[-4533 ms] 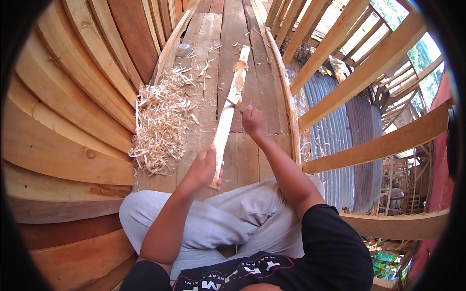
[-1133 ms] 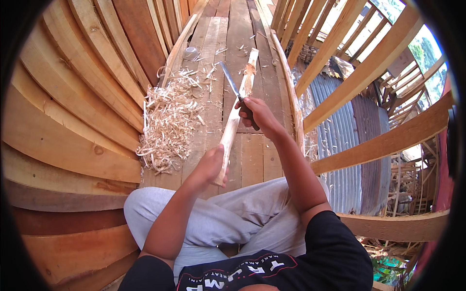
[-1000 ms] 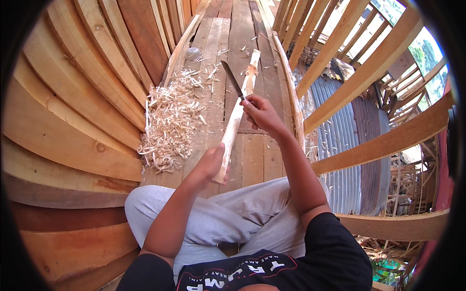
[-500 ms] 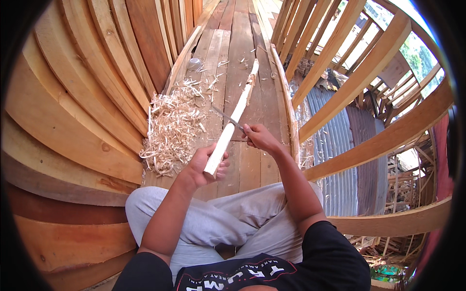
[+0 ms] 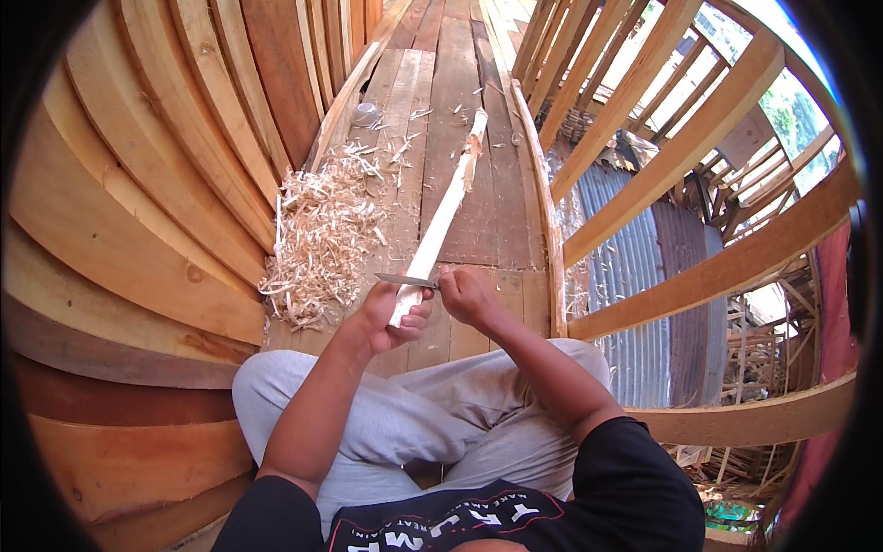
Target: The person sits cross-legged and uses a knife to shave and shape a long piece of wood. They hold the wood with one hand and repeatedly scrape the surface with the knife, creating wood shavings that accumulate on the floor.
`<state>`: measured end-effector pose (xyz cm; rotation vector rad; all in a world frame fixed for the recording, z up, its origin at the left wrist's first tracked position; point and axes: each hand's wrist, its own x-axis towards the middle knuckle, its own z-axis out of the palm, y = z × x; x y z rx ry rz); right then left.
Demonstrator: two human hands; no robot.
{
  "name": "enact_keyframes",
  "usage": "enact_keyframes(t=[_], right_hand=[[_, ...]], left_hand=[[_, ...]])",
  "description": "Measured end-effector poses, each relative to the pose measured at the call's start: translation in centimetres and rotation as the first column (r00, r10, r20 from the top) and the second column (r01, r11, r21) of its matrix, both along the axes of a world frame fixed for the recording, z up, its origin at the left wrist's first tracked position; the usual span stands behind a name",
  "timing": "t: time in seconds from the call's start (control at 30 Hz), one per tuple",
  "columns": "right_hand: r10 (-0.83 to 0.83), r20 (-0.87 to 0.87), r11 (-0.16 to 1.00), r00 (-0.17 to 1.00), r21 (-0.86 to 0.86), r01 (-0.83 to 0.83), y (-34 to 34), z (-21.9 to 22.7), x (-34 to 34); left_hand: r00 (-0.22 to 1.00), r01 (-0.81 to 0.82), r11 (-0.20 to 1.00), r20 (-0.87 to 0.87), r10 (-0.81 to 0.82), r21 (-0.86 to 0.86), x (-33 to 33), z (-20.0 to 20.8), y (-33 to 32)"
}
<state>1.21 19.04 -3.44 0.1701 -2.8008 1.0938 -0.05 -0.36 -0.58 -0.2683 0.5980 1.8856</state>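
A long pale wooden stick (image 5: 439,230) slants away from me, its near end in my left hand (image 5: 394,315), whose fingers wrap round it. Toward its far end, rough brown bark or splintered wood still clings to the stick. My right hand (image 5: 466,294) is closed on the handle of a knife (image 5: 405,280). The blade lies across the stick close to my left hand, pointing left. Most of the handle is hidden in my right fist.
A heap of curly wood shavings (image 5: 326,244) lies left of the stick on the plank floor (image 5: 405,101). Beyond it sits a small clear cup-like thing (image 5: 366,115). Upright boards (image 5: 166,184) wall the left side; a slatted wooden railing (image 5: 644,221) runs along the right, above corrugated roofing (image 5: 630,294).
My right hand has drawn the knife toward me down the stick, from near its middle to beside my left hand. My left hand keeps its hold.
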Motion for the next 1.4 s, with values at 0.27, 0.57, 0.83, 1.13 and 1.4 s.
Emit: enact_keyframes(t=[0.27,0.57,0.83,1.13,1.4], right_hand=[[-0.097,-0.124,0.989,0.988,0.100,0.109,-0.1,-0.8,-1.6],[-0.296,-0.072,0.945,0.953,0.127,0.303,1.6,-1.9,-5.0],[-0.540,0.218,0.841,0.813,0.121,0.527,9.6,-4.0,-8.8],[-0.260,0.480,0.917,0.838,-0.148,0.370,4.3,0.9,-6.5],[-0.172,0.197,0.913,0.965,-0.336,0.232,4.8,2.0,-7.0]], left_hand=[[1.000,0.012,1.000,0.007,-0.012,0.027,-0.7,-0.4,-0.1],[0.999,0.017,0.999,0.027,-0.018,0.044,-1.3,-0.2,0.8],[0.999,0.052,0.995,-0.003,-0.053,-0.089,1.6,0.3,2.2],[0.919,-0.095,0.883,-0.381,-0.100,-0.460,1.9,0.7,3.1],[0.515,-0.396,0.666,-0.754,-0.409,-0.632,3.4,-1.2,5.1]])
